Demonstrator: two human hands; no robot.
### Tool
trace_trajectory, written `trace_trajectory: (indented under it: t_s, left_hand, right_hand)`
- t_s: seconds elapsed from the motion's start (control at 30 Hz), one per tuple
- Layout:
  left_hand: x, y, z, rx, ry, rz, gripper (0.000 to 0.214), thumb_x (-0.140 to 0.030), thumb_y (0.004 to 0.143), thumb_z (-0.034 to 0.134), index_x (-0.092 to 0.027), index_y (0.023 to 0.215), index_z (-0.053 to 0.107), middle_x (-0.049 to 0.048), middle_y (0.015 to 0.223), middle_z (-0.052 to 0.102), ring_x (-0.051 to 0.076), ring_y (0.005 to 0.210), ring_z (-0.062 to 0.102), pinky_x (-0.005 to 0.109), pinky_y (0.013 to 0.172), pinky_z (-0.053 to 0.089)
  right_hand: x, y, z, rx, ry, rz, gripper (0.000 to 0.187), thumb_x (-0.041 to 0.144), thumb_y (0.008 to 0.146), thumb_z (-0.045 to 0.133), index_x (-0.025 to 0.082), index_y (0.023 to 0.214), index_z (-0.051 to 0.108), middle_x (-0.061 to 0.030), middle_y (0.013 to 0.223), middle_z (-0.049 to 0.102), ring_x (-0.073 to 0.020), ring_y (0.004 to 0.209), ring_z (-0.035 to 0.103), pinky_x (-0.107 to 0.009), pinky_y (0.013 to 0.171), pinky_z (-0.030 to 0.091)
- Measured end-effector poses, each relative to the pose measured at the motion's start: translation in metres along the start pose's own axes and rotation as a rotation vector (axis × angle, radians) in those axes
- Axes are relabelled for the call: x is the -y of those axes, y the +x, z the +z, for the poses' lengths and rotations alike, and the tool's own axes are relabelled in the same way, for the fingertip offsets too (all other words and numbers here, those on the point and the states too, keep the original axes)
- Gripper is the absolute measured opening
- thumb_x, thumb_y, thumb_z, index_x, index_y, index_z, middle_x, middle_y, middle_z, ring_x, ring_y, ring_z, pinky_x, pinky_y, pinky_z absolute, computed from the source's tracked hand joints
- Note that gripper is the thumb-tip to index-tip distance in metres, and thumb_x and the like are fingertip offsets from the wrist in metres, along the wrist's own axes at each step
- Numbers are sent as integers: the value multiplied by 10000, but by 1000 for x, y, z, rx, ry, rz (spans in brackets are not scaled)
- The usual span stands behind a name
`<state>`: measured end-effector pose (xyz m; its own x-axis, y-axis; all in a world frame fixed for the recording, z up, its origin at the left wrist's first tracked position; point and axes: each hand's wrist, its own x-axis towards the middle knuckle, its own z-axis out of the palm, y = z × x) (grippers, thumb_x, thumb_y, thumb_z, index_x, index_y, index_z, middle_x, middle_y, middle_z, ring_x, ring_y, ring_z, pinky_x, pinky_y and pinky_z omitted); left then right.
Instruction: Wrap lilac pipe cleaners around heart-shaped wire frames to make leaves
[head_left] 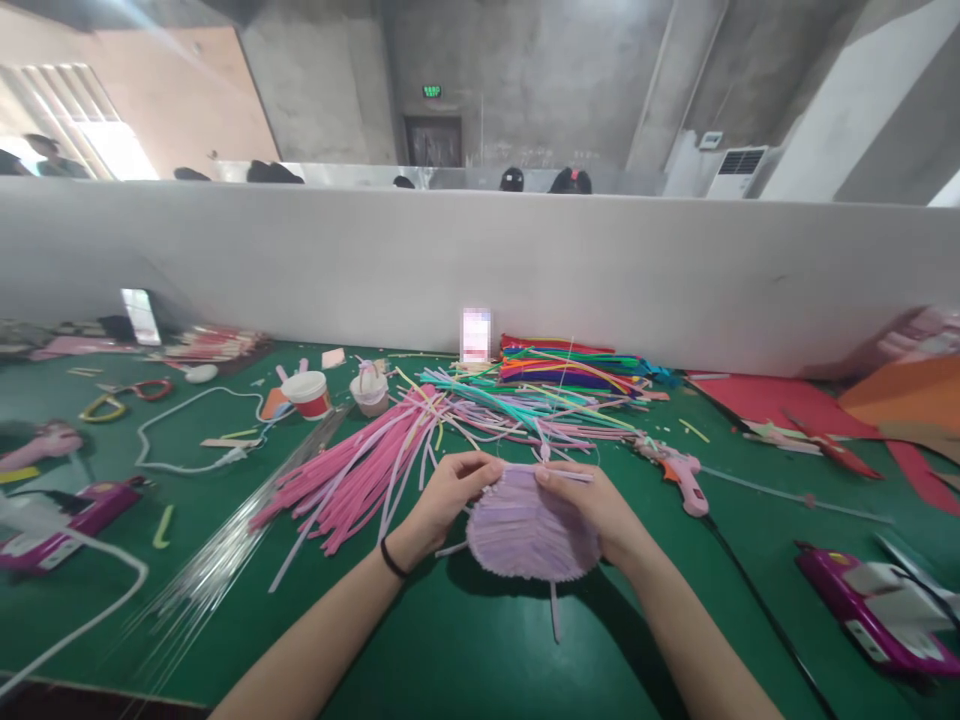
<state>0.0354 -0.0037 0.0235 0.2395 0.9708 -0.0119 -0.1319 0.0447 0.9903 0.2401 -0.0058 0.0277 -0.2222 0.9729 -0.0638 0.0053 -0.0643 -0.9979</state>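
Observation:
Between my two hands I hold a rounded lilac piece made of pipe cleaners [529, 530] laid side by side, just above the green table. My left hand [461, 490] pinches its upper left edge, thumb and fingers closed. At the upper right edge, my right hand [592, 505] grips it with thumb and fingers, and a short lilac strip lies along the top under them. Loose pipe cleaner ends stick out at the left and below. Part of the right fingers is hidden behind the piece.
A bundle of pink pipe cleaners [360, 470] lies left of my hands, with multicoloured ones [570, 370] behind. A pink glue gun [686, 480] and a purple power strip [874, 610] are on the right. Clear rods [232, 540], a paper cup [307, 395] and scissors [124, 398] lie left.

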Motion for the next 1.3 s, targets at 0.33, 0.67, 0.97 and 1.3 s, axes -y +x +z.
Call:
trace_trajectory:
  t_s: [0.33, 0.67, 0.97, 1.3]
  left_hand:
    - [-1, 0, 0, 0, 75, 17, 278, -396, 721, 698, -119, 744, 711, -6, 646, 581, 89, 587, 436, 202, 549, 307]
    - [3, 0, 4, -9, 34, 42, 270, -381, 710, 714, -117, 764, 700, 14, 688, 612, 113, 632, 497, 203, 583, 360]
    - [12, 5, 6, -303, 110, 142, 261, -379, 717, 707, -125, 777, 711, 52, 776, 672, 159, 711, 574, 221, 620, 441]
    - [14, 0, 4, -258, 129, 241, 214, -351, 750, 688, -140, 787, 699, 38, 760, 683, 155, 701, 604, 222, 635, 468]
  right_hand:
    - [-2, 2, -1, 4, -42, 10, 381, 476, 678, 726, 145, 867, 729, -69, 845, 713, -197, 749, 609, -300, 688, 436]
    - [-5, 5, -1, -9, 11, 46, 403, 459, 655, 750, 140, 895, 692, -60, 830, 699, -187, 721, 620, -289, 658, 460]
    - [9, -9, 17, -690, -280, -534, 434, 382, 753, 648, 198, 1130, 535, -102, 1075, 605, -176, 796, 602, -313, 667, 510]
    - [7, 7, 49, -124, -112, -174, 568, 404, 786, 600, 269, 1287, 370, -126, 1317, 471, -161, 592, 675, -261, 350, 511]
